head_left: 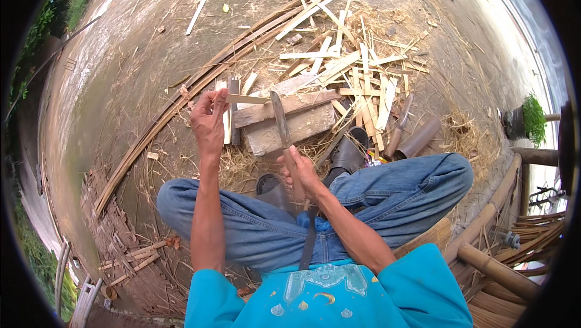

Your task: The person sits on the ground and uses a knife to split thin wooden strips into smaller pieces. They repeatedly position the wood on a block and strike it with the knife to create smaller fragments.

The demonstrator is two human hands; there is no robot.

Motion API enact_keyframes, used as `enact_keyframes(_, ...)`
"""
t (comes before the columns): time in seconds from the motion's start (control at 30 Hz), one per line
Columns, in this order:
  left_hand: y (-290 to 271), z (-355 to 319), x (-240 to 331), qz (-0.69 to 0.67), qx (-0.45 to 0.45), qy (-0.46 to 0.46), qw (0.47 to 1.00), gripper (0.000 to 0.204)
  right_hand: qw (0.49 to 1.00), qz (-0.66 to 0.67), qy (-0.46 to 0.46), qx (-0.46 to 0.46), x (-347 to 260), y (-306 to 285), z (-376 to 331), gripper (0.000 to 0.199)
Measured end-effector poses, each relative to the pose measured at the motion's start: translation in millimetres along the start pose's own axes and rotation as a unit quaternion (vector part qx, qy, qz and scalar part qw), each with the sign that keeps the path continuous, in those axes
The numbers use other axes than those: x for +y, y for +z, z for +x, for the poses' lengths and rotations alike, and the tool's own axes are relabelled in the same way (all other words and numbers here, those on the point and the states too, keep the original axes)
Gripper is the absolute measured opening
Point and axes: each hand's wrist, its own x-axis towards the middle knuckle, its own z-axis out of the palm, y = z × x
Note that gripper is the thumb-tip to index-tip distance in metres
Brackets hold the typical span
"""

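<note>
Bare, straw-littered ground (121,86) lies under a heap of split bamboo strips (357,80) and a wooden block (296,128). The left hand (209,119) pinches a thin bamboo sliver (245,99) between fingertips, above the block's left end. The right hand (299,173) grips a knife (279,119), blade upright beside the sliver.

L hand (209,119) pinches bamboo strip (247,98) w/ fingers; R hand (299,173) grips knife (279,119) upright above wood block (290,125).
</note>
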Motion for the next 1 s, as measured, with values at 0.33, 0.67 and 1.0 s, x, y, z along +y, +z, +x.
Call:
enact_keyframes(0.33,3.9,-8.3,6.2,0.098,0.127,0.026,0.987,0.025,0.99,-0.107,-0.072,0.049,2.0,6.5,1.2,0.057)
enact_keyframes(0.67,4.1,-11.3,10.2,0.168,0.129,0.016,0.977,0.037,0.893,-0.315,-0.296,0.126,9.7,38.4,-5.2,0.046)
enact_keyframes(1.0,-9.6,-2.8,5.3,0.187,0.137,-0.006,0.973,0.043,0.901,-0.329,-0.222,0.174,4.2,9.6,-0.5,0.047)
